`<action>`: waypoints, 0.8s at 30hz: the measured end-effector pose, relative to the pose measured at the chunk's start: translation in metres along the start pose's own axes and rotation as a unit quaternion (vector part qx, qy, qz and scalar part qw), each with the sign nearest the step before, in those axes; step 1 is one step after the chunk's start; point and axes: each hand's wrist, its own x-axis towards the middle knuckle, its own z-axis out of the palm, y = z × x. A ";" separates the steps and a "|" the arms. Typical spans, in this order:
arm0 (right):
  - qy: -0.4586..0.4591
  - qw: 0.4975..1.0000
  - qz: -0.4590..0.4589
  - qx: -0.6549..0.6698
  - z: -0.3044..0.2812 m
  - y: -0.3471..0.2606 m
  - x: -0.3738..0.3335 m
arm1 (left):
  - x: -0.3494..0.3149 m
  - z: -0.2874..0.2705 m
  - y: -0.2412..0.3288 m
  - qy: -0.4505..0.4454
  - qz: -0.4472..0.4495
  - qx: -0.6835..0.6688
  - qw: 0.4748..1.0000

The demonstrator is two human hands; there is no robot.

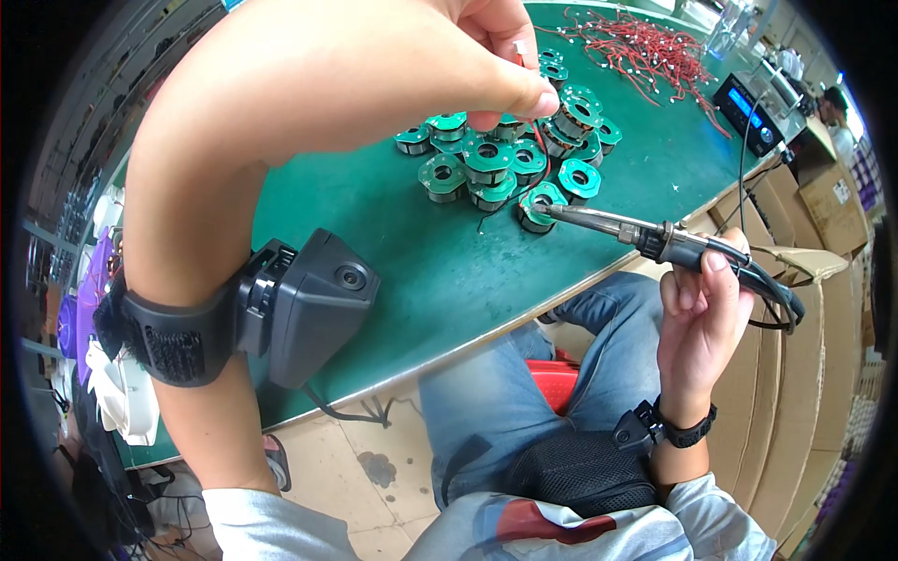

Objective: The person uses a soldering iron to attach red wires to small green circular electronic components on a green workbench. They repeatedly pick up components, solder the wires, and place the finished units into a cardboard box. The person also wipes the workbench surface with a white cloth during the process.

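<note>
My left hand reaches over a cluster of ring-shaped motor stators topped with green circuit boards. Its thumb and fingers pinch a thin red and black wire, whose white connector sticks up above the fingers. The loose wire end hangs down among the stators. In my right hand is a soldering iron, gripped like a pen and pointing left. The tip of the iron is at the board of the nearest stator; whether it touches cannot be made out.
A heap of red wires lies at the back of the green table. At the right edge stands a black soldering station with a blue display. Cardboard boxes stand to the right, and a red stool shows between my legs.
</note>
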 end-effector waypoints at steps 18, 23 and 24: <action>0.010 1.000 0.000 -0.017 0.003 0.001 0.000 | -0.001 -0.003 0.009 -0.014 -0.050 0.036 0.998; 0.012 1.000 0.001 -0.009 0.004 0.002 0.000 | 0.002 -0.005 0.009 -0.037 -0.068 0.000 0.997; 0.010 1.000 -0.001 -0.019 0.003 0.002 0.000 | 0.001 -0.004 0.010 -0.030 -0.063 0.005 0.998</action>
